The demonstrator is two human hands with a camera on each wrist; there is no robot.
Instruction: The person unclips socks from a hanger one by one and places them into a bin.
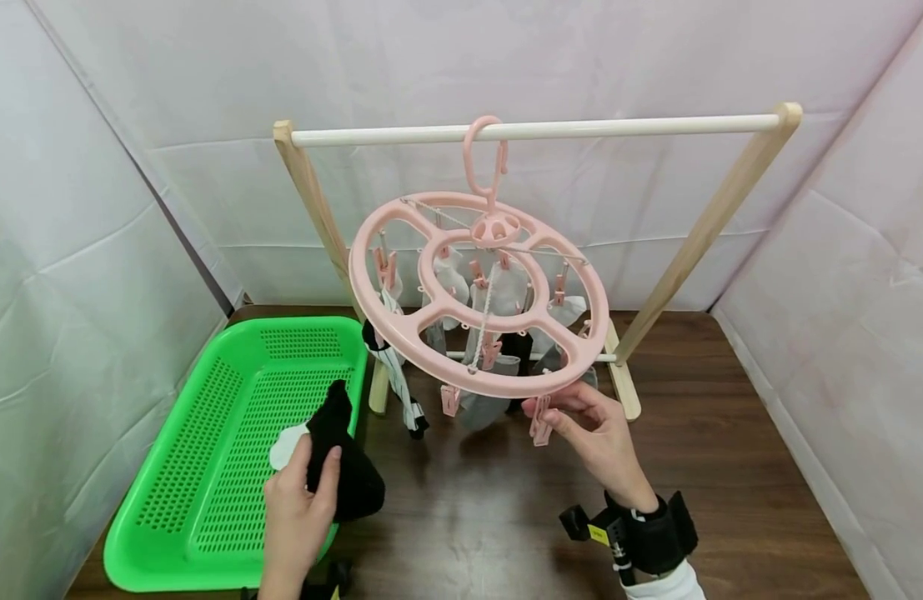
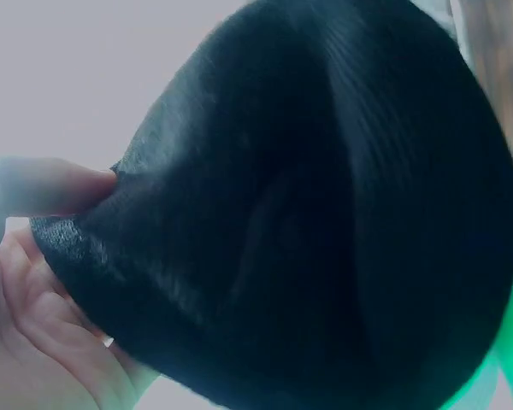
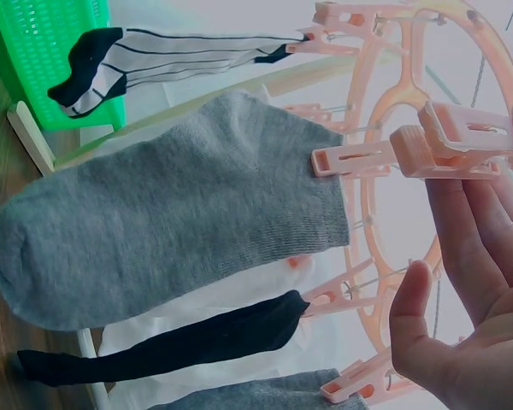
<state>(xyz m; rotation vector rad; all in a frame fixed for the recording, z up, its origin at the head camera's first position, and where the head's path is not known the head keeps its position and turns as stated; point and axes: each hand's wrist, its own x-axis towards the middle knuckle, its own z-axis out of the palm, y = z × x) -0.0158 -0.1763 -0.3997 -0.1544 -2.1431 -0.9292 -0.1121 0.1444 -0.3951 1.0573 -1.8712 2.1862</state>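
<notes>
My left hand (image 1: 299, 504) pinches a black sock (image 1: 348, 475) between thumb and fingers, over the right side of a green basket (image 1: 236, 577). In the left wrist view the black sock (image 2: 325, 213) fills most of the picture. A white piece of cloth (image 1: 287, 446) shows beside the black sock; whether it is joined to it I cannot tell. At the front rim of a round pink drying hanger (image 1: 423, 354), my right hand (image 1: 599, 433) pinches a pink clothespin (image 1: 541, 421). No sock shows in that clothespin.
The hanger hangs by its hook (image 1: 472, 158) from a white rod (image 1: 619, 127) on a wooden stand (image 1: 701, 242). Clipped to it are a striped sock (image 3: 179, 64), a grey sock (image 3: 171, 213), a thin black sock (image 3: 171, 342) and others. A bare clothespin (image 1: 449, 400) dangles at the front.
</notes>
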